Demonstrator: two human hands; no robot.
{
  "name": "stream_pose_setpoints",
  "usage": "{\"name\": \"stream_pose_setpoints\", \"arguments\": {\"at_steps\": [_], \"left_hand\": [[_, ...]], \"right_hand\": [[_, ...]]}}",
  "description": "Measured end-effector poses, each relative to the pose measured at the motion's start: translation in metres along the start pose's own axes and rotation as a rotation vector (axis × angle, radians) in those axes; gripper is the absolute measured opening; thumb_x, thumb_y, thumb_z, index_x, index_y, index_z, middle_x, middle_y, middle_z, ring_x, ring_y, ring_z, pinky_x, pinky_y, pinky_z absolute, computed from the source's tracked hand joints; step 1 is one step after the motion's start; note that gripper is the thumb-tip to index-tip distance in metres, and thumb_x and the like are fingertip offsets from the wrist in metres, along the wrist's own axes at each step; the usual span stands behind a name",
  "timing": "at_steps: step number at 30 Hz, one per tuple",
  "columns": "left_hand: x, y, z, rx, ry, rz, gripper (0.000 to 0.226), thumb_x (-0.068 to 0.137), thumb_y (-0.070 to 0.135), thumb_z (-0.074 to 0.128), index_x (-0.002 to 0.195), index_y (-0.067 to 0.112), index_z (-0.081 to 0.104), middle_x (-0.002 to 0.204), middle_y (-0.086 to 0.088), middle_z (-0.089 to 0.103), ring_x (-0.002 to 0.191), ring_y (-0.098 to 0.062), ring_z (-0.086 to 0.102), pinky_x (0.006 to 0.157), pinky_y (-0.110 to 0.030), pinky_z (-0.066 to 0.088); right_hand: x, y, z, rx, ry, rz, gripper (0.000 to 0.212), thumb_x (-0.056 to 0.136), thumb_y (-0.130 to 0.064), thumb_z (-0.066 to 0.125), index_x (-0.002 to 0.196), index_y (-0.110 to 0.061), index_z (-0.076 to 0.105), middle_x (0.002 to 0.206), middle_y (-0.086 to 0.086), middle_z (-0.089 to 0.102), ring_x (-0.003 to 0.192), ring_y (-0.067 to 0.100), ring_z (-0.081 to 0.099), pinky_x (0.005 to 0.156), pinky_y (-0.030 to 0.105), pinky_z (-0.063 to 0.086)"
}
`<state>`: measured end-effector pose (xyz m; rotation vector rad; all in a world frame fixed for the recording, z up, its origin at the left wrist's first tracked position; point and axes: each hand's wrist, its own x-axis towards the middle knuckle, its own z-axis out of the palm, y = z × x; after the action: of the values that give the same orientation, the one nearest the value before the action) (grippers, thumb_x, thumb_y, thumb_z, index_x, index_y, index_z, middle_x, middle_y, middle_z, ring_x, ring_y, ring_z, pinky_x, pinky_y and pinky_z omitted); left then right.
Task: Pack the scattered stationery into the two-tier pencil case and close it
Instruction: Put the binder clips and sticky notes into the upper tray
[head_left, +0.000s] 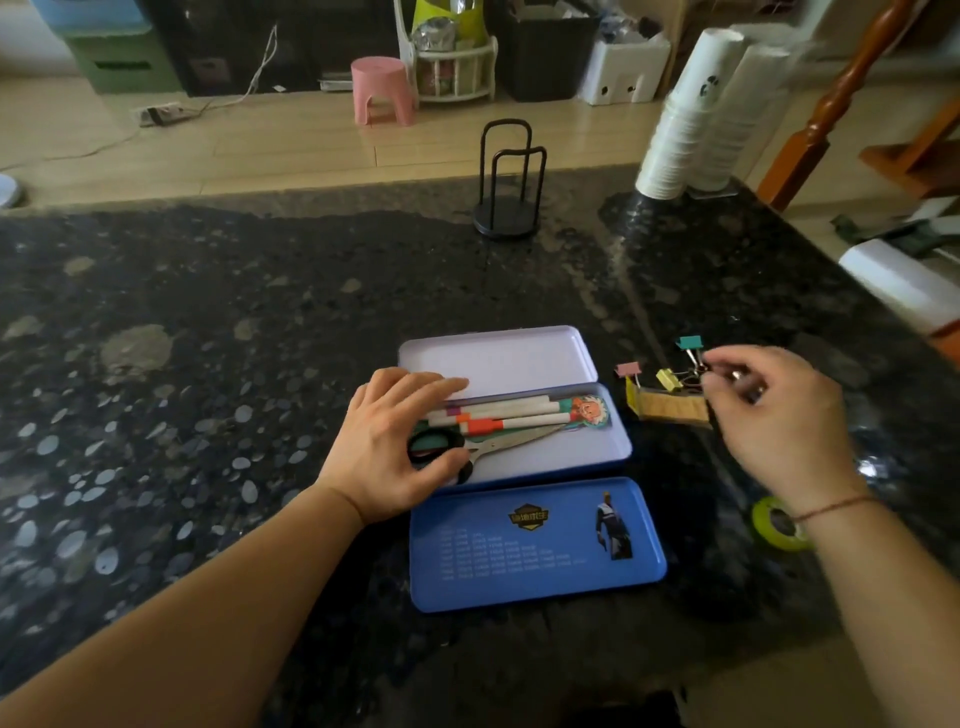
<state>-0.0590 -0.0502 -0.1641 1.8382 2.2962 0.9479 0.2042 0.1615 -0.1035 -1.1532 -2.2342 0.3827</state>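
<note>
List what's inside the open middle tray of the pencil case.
In the tray: white markers, scissors, a cartoon bookmark. The left hand covers its left end, hiding anything there.

The counter (208, 322) is dark speckled stone with pale flecks, filling the lower frame. At 12 o'clock a black wire holder (506, 182) stands on a round base. At 1 o'clock, stacked white cups (691, 114) lean on the counter's far edge. Beyond lies a light wood-plank floor (260, 145). On it: a pink stool (382, 91) at 12 o'clock, a white rack (452, 67) beside it, a black bin (545, 52), and a white box (626, 67). A green cabinet (119, 57) sits at 11 o'clock. A brown wooden post (831, 104) rises at 2 o'clock. Daylight is soft.
</note>
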Motion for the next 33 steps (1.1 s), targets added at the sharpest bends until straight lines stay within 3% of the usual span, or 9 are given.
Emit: {"name": "stream_pose_setpoints", "arguments": {"at_steps": [3,9,13,17,21,26,29,33], "left_hand": [[-0.001,0.0,0.0,0.031,-0.025,0.024,0.073,0.075,0.063,0.059,0.139,0.029,0.048,0.124,0.01,0.057,0.117,-0.022,0.044,0.102,-0.042,0.034],[0.0,0.001,0.003,0.1,-0.072,0.084,0.083,0.069,0.072,0.061,0.139,0.031,0.046,0.126,0.007,0.057,0.116,-0.018,0.049,0.103,-0.047,0.035],[-0.001,0.003,0.002,0.078,-0.059,0.104,0.084,0.07,0.071,0.062,0.139,0.027,0.047,0.125,0.007,0.059,0.114,-0.015,0.052,0.102,-0.046,0.035],[-0.001,0.003,0.002,0.058,-0.053,0.117,0.083,0.07,0.068,0.063,0.139,0.024,0.048,0.123,0.012,0.055,0.113,-0.014,0.052,0.103,-0.045,0.035],[-0.001,0.003,0.002,0.063,-0.063,0.105,0.083,0.069,0.068,0.063,0.139,0.025,0.048,0.126,0.005,0.058,0.115,-0.015,0.052,0.105,-0.042,0.032],[-0.001,0.002,0.001,0.083,-0.078,0.087,0.083,0.07,0.069,0.063,0.139,0.027,0.046,0.128,0.004,0.057,0.116,-0.015,0.05,0.107,-0.044,0.032],[0.0,0.002,0.001,0.09,-0.091,0.088,0.081,0.07,0.069,0.063,0.139,0.029,0.046,0.128,0.007,0.056,0.117,-0.015,0.05,0.107,-0.044,0.032],[0.0,0.001,0.001,0.109,-0.105,0.095,0.077,0.073,0.071,0.059,0.138,0.031,0.046,0.129,0.007,0.055,0.118,-0.014,0.05,0.105,-0.044,0.033]], "right_hand": [[-0.007,0.046,-0.027,-0.075,0.064,0.225,0.018,0.081,-0.011,0.064,0.096,-0.016,0.071,0.092,0.009,0.07,0.081,0.024,0.063,0.076,0.029,0.047],[-0.028,0.073,-0.036,-0.272,-0.033,0.303,0.006,0.078,-0.019,0.071,0.081,-0.024,0.072,0.092,0.007,0.066,0.089,0.033,0.059,0.073,0.035,0.05],[-0.027,0.071,-0.031,-0.28,-0.156,0.299,0.007,0.078,-0.023,0.071,0.082,-0.029,0.07,0.094,0.002,0.063,0.091,0.029,0.057,0.075,0.037,0.053],[-0.025,0.061,-0.025,-0.266,-0.241,0.255,0.015,0.083,-0.024,0.068,0.098,-0.029,0.068,0.107,-0.002,0.06,0.104,0.022,0.053,0.08,0.033,0.049],[-0.021,0.046,-0.012,-0.305,-0.3,0.127,0.029,0.088,-0.032,0.061,0.117,-0.032,0.062,0.122,-0.008,0.056,0.116,0.019,0.042,0.091,0.035,0.042],[-0.001,0.042,0.009,-0.554,-0.296,0.005,0.043,0.095,-0.031,0.044,0.137,-0.032,0.045,0.135,-0.008,0.047,0.119,0.023,0.035,0.092,0.04,0.037],[0.001,0.042,0.017,-0.664,-0.303,0.007,0.043,0.092,-0.028,0.046,0.135,-0.034,0.048,0.132,-0.008,0.05,0.117,0.023,0.035,0.091,0.042,0.034],[0.0,0.043,0.015,-0.619,-0.255,0.028,0.03,0.092,-0.032,0.051,0.12,-0.034,0.061,0.119,-0.008,0.062,0.113,0.021,0.042,0.089,0.04,0.037]]}}
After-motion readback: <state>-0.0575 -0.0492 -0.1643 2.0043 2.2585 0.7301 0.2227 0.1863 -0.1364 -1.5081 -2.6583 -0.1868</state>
